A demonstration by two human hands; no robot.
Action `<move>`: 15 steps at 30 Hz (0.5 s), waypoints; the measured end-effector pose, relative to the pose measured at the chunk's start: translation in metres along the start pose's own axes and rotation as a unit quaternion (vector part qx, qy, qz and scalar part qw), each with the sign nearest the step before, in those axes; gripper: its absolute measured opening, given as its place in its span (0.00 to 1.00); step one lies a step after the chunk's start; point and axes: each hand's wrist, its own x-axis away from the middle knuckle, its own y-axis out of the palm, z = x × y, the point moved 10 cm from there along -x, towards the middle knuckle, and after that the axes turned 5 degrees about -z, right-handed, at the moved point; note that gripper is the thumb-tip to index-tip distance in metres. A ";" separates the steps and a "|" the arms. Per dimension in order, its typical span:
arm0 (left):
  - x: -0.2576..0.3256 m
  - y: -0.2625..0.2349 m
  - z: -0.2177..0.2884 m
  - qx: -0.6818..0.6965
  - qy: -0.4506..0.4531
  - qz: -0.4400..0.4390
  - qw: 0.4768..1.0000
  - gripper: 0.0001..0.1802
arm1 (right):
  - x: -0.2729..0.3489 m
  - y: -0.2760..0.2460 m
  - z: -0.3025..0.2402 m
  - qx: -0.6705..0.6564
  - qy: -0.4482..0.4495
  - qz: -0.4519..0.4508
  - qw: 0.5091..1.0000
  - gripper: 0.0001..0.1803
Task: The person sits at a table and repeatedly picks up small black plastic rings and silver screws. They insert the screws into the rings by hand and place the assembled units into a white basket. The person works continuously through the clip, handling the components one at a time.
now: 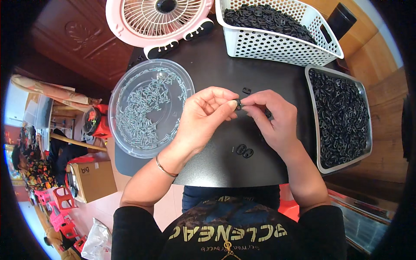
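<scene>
Above the middle of the dark table, my left hand (203, 113) pinches a small black plastic piece (238, 104) between thumb and fingertips. My right hand (275, 121) is closed in a pinch against that piece's right side; what it grips is too small to make out. A loose black piece (246, 90) lies just beyond my fingers. Closer to me are two oval black pieces with holes (244, 151), side by side, and a tiny metal pin (232, 149). Left of my left hand stands a round clear tub (113, 123) of short metal pins.
A metal tray (320, 149) heaped with black pieces sits at the right. Behind it stands a white perforated basket (277, 47) holding more. A pink fan (149, 41) is at the far left of the table (208, 171). Off to the left are a cardboard box (93, 182) and a person.
</scene>
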 end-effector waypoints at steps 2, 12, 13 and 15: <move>0.000 0.001 -0.003 0.007 -0.006 -0.002 1.000 0.06 | 0.001 -0.001 -0.003 0.026 -0.018 0.011 0.999 0.06; 0.017 0.016 0.039 -0.329 0.216 0.049 0.918 0.06 | 0.014 0.013 0.027 -0.148 0.144 0.037 0.978 0.02; 0.018 0.017 0.040 -0.348 0.216 0.047 0.911 0.06 | 0.014 0.015 0.027 -0.168 0.153 0.033 0.973 0.01; 0.017 0.018 0.043 -0.386 0.219 0.041 0.895 0.07 | 0.013 0.018 0.029 -0.193 0.160 0.020 0.968 0.02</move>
